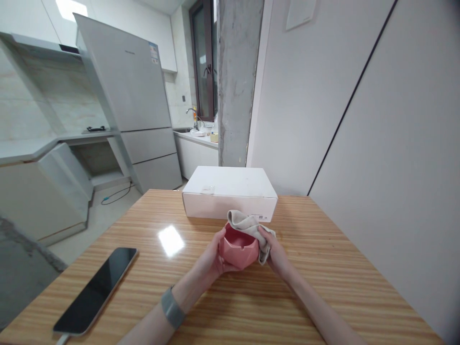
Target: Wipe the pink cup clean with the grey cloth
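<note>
A pink faceted bowl (238, 254), with a small notch in its rim, is held above the table, its opening tilted toward me. My left hand (215, 256) grips it from the left, with the thumb at the rim and fingers underneath. On the other side, my right hand (276, 251) is closed on a light grey cloth (247, 225). That cloth drapes over the bowl's far rim and right side, touching it. Some of the right fingers are hidden behind the cloth.
A white box (230, 184) stands just beyond the bowl on the wood-grain table (341, 268). A black phone (98, 290) with a white cable lies at the left. A wall (323, 110) rises along the right. Behind are a fridge (132, 91) and a sink counter (197, 148).
</note>
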### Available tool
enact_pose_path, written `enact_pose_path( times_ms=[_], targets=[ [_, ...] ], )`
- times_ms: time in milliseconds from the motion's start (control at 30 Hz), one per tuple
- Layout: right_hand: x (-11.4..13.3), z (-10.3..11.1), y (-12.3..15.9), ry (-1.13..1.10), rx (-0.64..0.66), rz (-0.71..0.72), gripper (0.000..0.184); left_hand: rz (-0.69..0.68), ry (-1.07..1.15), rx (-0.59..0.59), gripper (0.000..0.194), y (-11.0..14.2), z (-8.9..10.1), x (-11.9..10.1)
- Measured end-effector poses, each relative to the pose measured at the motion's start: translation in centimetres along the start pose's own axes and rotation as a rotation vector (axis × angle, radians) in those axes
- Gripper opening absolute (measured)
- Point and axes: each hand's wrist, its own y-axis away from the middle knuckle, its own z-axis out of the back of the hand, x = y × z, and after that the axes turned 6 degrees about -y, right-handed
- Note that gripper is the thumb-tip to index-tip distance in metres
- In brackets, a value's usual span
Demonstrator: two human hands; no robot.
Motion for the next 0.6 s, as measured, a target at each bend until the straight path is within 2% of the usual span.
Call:
enact_pose_path(
  times_ms=[67,200,300,367,467,533,600],
  targets=[
    [-0.7,-0.3,0.3,0.023,0.005,0.042,0.035,-0.05,0.041,-0.008,0.052,-0.1,-0.1,0.0],
    [-2.1,-1.3,1.7,0.177,0.049,0.279,0.044,-0.153,0.134,-0.009,0.047,0.0,-0.3,0.0],
    [-2.5,-1.7,2.3,0.267,0.106,0.361,0.051,-0.154,0.092,-0.061,0.042,0.2,-0.2,-0.3],
    [-2.4,-1.6,1.9,0.266,0.097,0.332,0.051,-0.106,0.013,-0.121,0.042,0.3,0.0,-0.6],
    [-1.9,-0.7,0.8,0.136,0.044,0.215,0.051,0.007,-0.03,-0.184,0.048,0.3,0.4,-1.0],
    [-1.4,0.0,0.1,0.029,0.01,0.105,0.048,0.081,-0.032,-0.174,0.053,0.2,0.7,-1.1],
    [-0.9,0.5,-0.2,-0.017,-0.011,0.021,0.042,0.111,-0.028,-0.111,0.056,0.1,0.9,-0.8]
  ],
)
